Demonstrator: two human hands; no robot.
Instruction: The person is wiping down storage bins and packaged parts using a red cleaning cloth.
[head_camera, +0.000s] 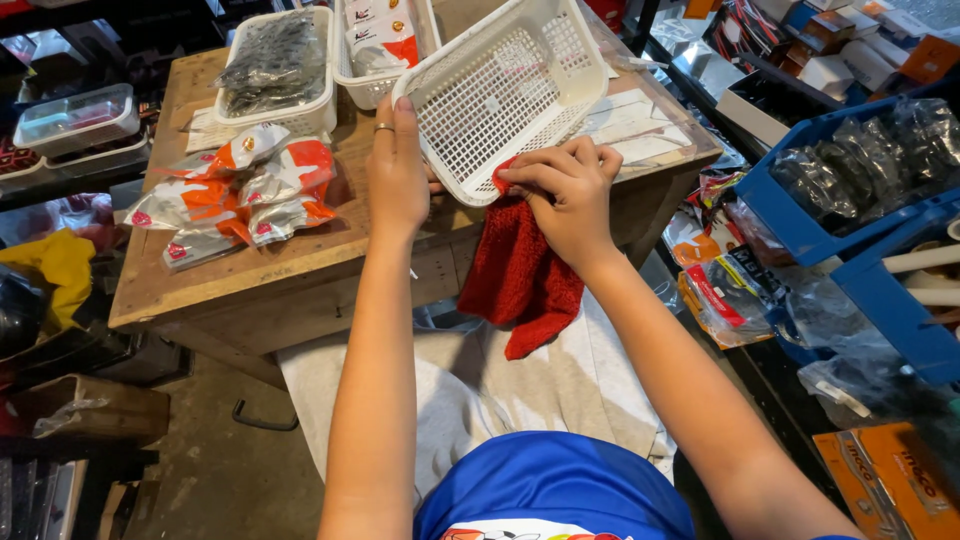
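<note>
An empty white plastic basket (505, 90) with a perforated bottom is tilted up on its edge over the wooden table (300, 270). My left hand (397, 170), a ring on one finger, grips the basket's near rim. My right hand (565, 190) presses a red cloth (520, 275) against the basket's lower corner. The rest of the cloth hangs down over the table's front edge toward my lap.
Several orange and white foil packets (240, 190) lie on the table's left. Two white baskets (275, 70) stand at the back, one with dark bagged parts, one with packets. A blue bin (850, 190) of bagged items and boxes crowd the right. Cardboard lies on the floor at left.
</note>
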